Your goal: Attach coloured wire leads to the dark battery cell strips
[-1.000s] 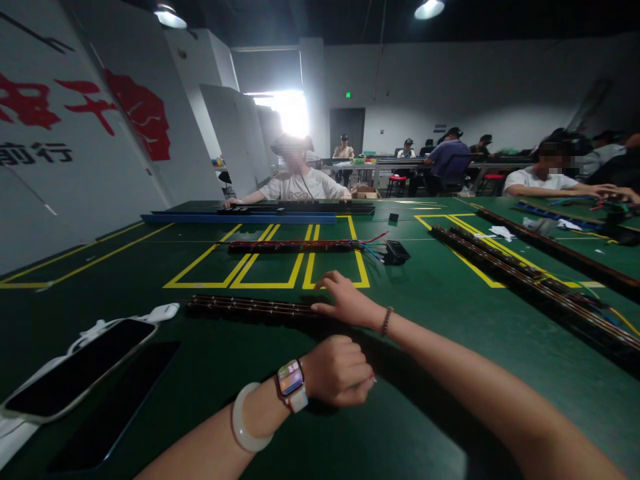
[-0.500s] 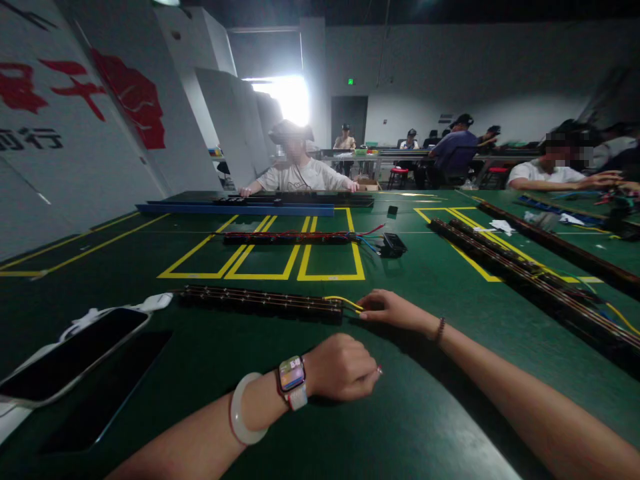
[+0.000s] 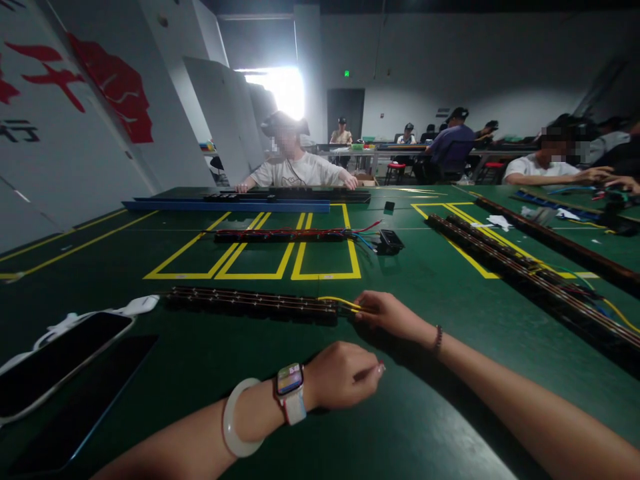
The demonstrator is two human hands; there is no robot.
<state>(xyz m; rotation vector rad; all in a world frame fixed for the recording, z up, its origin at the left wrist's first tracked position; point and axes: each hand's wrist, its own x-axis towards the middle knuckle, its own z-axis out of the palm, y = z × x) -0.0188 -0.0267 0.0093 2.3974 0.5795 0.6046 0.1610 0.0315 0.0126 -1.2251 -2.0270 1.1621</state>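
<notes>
The big green tabletop [image 3: 440, 320] is in front of me, and a long dark strip [image 3: 250, 303] lies flat across it, just past my hands. A phone [image 3: 55, 363] sits far off to my left. My right hand [image 3: 393, 313] is at the right end of the strip, with my grip pinched lightly around the thin yellow wires [image 3: 340, 303] that come out of it. I think I should hold the wires close to the strip and go slowly, so they do not bend hard or snap. My left hand [image 3: 343, 375] rests near me in a loose fist, holding nothing I can see. It could press the strip down so it does not slide.
</notes>
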